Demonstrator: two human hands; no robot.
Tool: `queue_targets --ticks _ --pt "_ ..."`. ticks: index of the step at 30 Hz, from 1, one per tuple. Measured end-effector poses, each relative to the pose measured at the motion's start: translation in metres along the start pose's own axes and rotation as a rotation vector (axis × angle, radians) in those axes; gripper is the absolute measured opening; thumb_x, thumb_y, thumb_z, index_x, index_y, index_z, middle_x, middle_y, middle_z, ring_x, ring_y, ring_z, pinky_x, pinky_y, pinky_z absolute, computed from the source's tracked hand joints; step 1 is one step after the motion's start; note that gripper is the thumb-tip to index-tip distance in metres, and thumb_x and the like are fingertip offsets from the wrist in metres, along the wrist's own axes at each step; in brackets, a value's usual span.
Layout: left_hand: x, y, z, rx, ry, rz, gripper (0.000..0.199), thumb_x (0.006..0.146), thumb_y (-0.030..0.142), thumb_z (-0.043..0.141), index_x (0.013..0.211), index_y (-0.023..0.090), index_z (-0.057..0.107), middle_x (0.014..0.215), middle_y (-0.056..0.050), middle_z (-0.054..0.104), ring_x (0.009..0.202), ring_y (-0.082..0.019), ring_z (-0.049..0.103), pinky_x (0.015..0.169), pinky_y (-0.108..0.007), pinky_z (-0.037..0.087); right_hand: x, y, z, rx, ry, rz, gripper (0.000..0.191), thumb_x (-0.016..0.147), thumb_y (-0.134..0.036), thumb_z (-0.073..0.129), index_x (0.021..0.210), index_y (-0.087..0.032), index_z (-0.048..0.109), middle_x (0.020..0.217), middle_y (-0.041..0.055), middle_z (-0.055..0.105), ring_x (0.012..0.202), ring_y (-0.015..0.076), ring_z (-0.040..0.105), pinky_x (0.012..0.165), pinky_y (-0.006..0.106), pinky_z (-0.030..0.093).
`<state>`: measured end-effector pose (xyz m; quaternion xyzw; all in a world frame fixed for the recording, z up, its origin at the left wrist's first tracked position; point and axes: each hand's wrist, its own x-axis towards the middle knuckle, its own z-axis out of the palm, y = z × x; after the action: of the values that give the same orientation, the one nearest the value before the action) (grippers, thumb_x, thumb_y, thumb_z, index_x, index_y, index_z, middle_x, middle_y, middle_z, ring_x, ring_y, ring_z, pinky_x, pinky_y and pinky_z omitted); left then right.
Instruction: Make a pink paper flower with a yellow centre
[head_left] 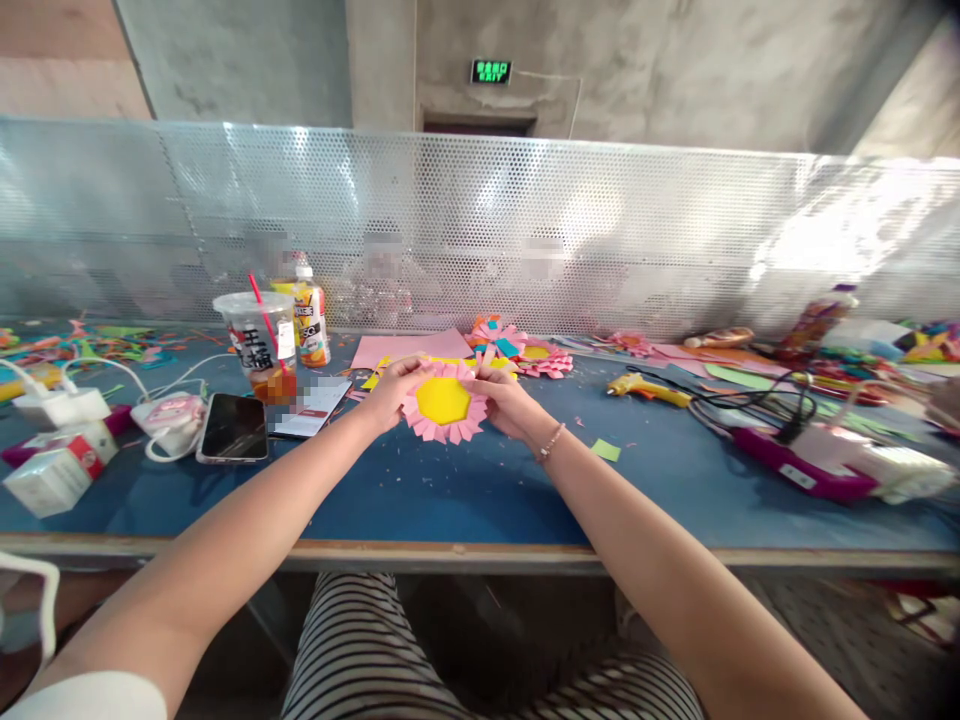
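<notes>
A paper flower [444,400] with a yellow centre and pink fringed petals is held up over the blue table [450,505]. My left hand [394,390] grips its left edge, fingers closed on the petals. On the opposite edge, my right hand [510,398] pinches the flower between thumb and fingers. Behind it lie more pink paper flowers [541,358], one with blue pieces on it. A sheet of pink paper [409,348] rests flat just beyond my left hand. Parts of the petals are covered by my fingers.
To the left stand a plastic cup [259,345] with a red straw and a drink bottle [310,315], near a phone [234,428]. A yellow glue gun [649,389] and a purple power strip [802,465] lie right. A perforated metal screen [480,220] borders the back.
</notes>
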<state>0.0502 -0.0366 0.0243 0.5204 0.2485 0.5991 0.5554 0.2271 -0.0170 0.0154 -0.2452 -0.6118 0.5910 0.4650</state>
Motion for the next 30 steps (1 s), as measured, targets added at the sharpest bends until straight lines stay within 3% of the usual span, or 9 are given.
queue_targets --ticks 3,7,14,18,22,26,30 --pt "0.001 0.0 -0.001 -0.014 -0.006 0.014 0.024 0.059 0.029 0.071 0.076 0.015 0.061 0.075 -0.001 0.064 0.075 -0.016 0.061 0.073 -0.03 0.046 0.0 -0.002 0.002 0.055 -0.023 0.006 0.02 0.061 -0.023 0.07 0.077 -0.019 0.06 0.073 -0.0015 0.06 0.064 0.0083 0.056 0.064 0.021 0.044" --pt "0.002 0.0 -0.003 0.031 -0.031 0.018 0.025 0.061 0.03 0.07 0.079 0.015 0.061 0.075 -0.001 0.064 0.075 -0.015 0.061 0.071 -0.028 0.046 0.002 -0.002 0.002 0.052 0.04 -0.026 0.019 0.058 -0.022 0.072 0.072 -0.018 0.059 0.066 -0.0034 0.057 0.055 0.006 0.05 0.058 0.02 0.043" --pt "0.002 -0.005 -0.01 0.261 -0.095 -0.185 0.045 0.053 0.02 0.074 0.094 0.014 0.059 0.084 -0.005 0.064 0.069 -0.015 0.06 0.065 -0.031 0.047 0.002 -0.01 -0.008 0.031 0.237 -0.125 0.024 0.055 -0.021 0.072 0.06 -0.019 0.049 0.057 -0.0063 0.047 0.05 0.0052 0.043 0.049 0.02 0.036" --pt "0.003 -0.008 -0.011 0.381 -0.107 -0.094 0.045 0.053 0.019 0.073 0.095 0.014 0.059 0.09 -0.007 0.064 0.073 -0.016 0.06 0.068 -0.033 0.048 0.0 -0.014 -0.011 0.045 0.223 -0.137 0.022 0.056 -0.022 0.07 0.063 -0.02 0.049 0.061 -0.0056 0.05 0.054 0.0066 0.046 0.053 0.021 0.038" --pt "0.006 -0.01 -0.01 0.379 -0.022 0.023 0.036 0.054 0.019 0.072 0.088 0.014 0.061 0.088 -0.006 0.065 0.075 -0.016 0.06 0.071 -0.032 0.048 -0.001 -0.013 -0.007 0.077 0.137 -0.097 0.025 0.058 -0.025 0.07 0.077 -0.022 0.054 0.075 -0.0029 0.058 0.065 0.0094 0.054 0.057 0.022 0.042" --pt "0.007 -0.009 -0.009 0.257 0.024 0.001 0.035 0.055 0.02 0.07 0.088 0.014 0.06 0.087 -0.005 0.066 0.075 -0.015 0.06 0.073 -0.032 0.048 0.0 -0.008 -0.002 0.108 0.055 -0.039 0.032 0.056 -0.021 0.072 0.082 -0.021 0.054 0.081 -0.0019 0.06 0.068 0.0091 0.056 0.06 0.022 0.045" --pt "0.006 -0.008 -0.006 0.179 0.051 -0.017 0.035 0.054 0.018 0.071 0.086 0.014 0.058 0.083 -0.004 0.065 0.072 -0.013 0.06 0.072 -0.03 0.049 0.002 0.0 -0.003 0.122 0.071 -0.039 0.036 0.055 -0.018 0.073 0.084 -0.022 0.053 0.081 -0.0026 0.06 0.069 0.0089 0.058 0.065 0.023 0.048"
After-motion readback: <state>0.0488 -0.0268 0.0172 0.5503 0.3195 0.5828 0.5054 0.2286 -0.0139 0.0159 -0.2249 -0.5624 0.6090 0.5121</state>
